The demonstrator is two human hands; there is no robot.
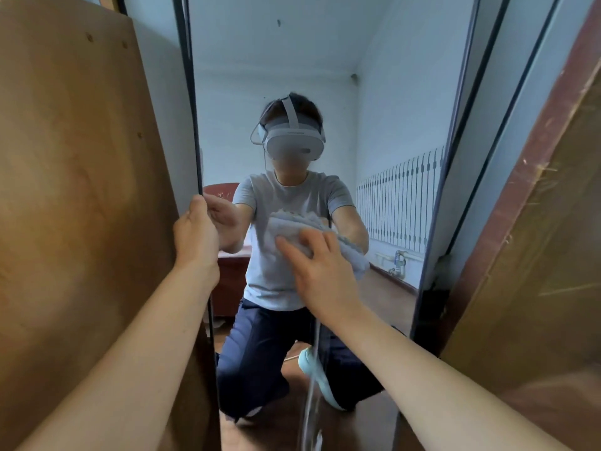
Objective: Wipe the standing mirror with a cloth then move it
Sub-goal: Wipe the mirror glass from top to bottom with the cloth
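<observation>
Head view shows a tall dark-framed mirror [279, 60], cloth [287, 226] against it.

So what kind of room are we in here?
Likely a sparse home room: the standing mirror reflects bare white walls and what looks like a radiator; wooden panels stand either side.

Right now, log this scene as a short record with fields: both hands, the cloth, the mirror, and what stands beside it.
left hand: grips the left frame edge of the mirror
right hand: fingers spread, presses the cloth against the glass
cloth: pale, folded, about mid-height on the glass
mirror: standing, thin dark frame, reflects a kneeling person
left of mirror: wooden board
right of mirror: wooden panel
task stage: wiping
</observation>
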